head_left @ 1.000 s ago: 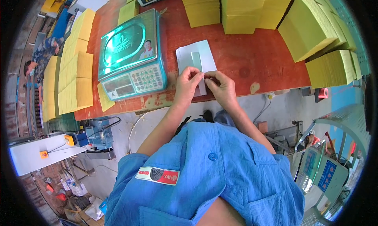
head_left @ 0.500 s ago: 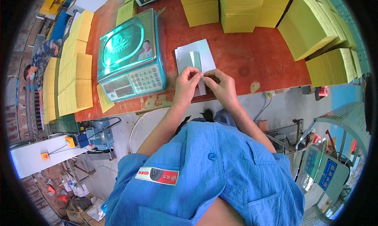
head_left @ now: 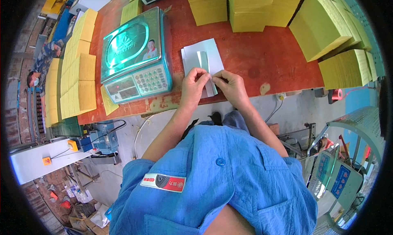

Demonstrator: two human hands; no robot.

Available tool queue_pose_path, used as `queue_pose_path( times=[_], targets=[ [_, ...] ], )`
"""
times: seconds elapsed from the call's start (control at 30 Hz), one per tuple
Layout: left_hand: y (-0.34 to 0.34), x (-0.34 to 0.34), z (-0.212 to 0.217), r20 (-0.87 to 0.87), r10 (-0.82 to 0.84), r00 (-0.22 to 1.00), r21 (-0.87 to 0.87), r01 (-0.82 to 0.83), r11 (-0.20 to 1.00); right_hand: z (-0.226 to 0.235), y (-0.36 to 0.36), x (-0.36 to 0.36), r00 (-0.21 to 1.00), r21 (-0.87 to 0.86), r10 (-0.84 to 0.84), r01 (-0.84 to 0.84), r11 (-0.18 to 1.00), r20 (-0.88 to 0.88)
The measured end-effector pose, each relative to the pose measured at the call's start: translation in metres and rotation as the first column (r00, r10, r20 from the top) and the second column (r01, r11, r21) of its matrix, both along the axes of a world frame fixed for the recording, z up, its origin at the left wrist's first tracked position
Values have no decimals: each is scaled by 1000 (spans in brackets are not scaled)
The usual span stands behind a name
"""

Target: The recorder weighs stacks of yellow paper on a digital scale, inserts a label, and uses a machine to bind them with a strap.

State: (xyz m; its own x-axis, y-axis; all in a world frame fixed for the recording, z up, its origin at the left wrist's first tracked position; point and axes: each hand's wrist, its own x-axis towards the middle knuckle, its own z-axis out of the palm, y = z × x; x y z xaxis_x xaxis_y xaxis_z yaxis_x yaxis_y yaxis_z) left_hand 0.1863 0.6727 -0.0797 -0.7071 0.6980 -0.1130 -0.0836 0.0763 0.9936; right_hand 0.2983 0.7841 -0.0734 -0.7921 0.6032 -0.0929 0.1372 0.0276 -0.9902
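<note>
Pinching the near end of a narrow grey strip [head_left: 203, 63], both hands meet over a small stack of white sheets [head_left: 213, 51] that lies on the red-brown table [head_left: 262, 59], close to its front edge. The left hand [head_left: 193, 84] has its fingers closed on the strip from the left, and the right hand [head_left: 230, 85] has its fingers closed on it from the right, the fingertips of the two hands almost touching. The strip runs away from the hands, up the middle of the top sheet, lying flat on the paper. Both forearms come in from the lower edge, above a blue work shirt [head_left: 221, 186].

Just to the left of the sheets stands a teal electronic scale [head_left: 133, 57] with a shiny weighing plate, a keypad and a display facing the person. Beyond it on the left, stacks of yellow paper [head_left: 75, 83] lie in rows along the table's edge. More yellow stacks [head_left: 245, 8] stand at the far side of the table, and others [head_left: 339, 47] sit tilted at the right end. A red spool [head_left: 336, 94] hangs just off the table's right corner.
</note>
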Motion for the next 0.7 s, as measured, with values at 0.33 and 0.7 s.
queue_pose_path(
  times=[0.33, 0.7],
  targets=[
    [-3, 0, -3, 9, 6, 1000, -58, -5, 998, -3, -4, 1, 995, 148, -99, 103, 984, -30],
    [-1, 1, -2, -67, -11, 998, -77, 6, 997, 2, -11, -3, 979, 378, -196, 204, 903, -62]
  ],
)
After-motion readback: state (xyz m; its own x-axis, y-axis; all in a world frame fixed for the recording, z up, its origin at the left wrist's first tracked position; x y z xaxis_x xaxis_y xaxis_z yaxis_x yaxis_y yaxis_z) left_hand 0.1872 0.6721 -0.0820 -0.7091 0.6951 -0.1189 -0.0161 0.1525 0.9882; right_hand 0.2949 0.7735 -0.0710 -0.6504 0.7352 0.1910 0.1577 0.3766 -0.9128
